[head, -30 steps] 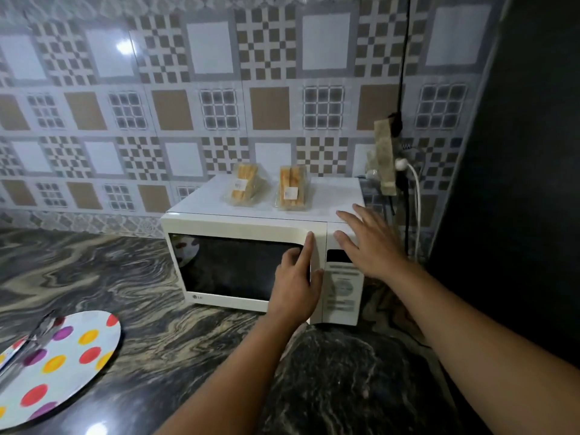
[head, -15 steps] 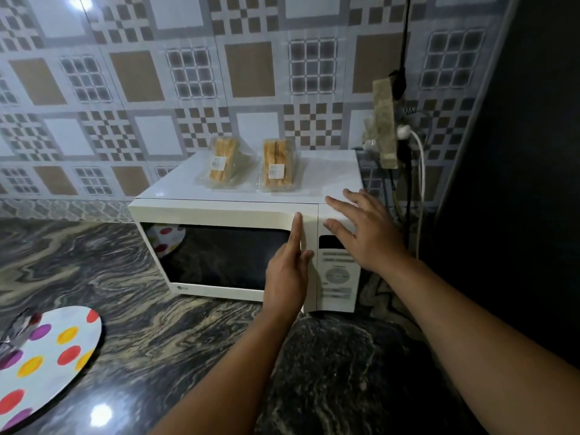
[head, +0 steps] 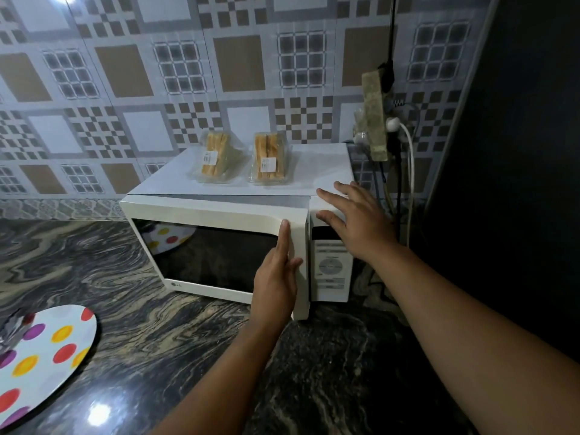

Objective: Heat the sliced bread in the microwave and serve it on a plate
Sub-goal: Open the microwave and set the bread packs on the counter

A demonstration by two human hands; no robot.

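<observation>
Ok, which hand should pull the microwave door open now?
Left. The left hand already lies on the microwave door at its opening edge, while the right hand braces the microwave's top corner.

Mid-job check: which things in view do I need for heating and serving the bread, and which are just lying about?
For the job:
- microwave, left hand at its door edge, right hand braced on its corner
- two packs of sliced bread on top
- spotted plate on the counter

Lying about:
- power strip and cables on the wall
- shiny utensil on the plate
</observation>
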